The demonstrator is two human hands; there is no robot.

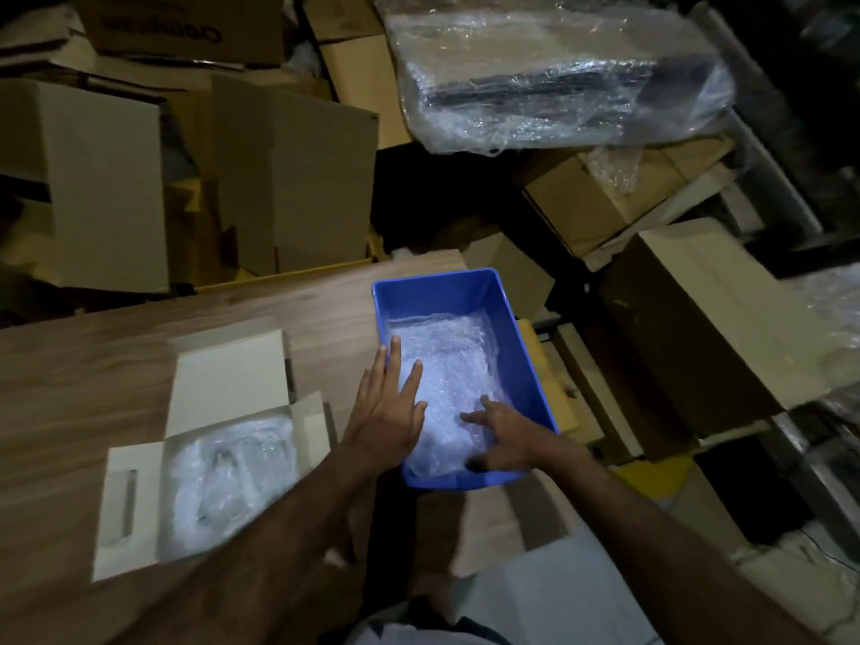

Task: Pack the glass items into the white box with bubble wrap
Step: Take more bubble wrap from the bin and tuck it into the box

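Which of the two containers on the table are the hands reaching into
The blue plastic bin, right of the white box. Both hold bubble wrap, but both hands are in the bin.

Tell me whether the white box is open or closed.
Open. The white box lies on the table with its lid flap folded back and side flaps spread, showing bubble wrap inside.

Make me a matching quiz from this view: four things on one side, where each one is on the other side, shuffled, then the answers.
Things:
1. white box
2. blue bin
3. left hand
4. right hand

Places:
A. at the table's right edge, bubble wrap inside
B. flat on the bubble wrap by the bin's left wall
C. open on the wooden table, left of the bin
D. fingers spread at the bin's near right corner

Pairs: 1-C, 2-A, 3-B, 4-D
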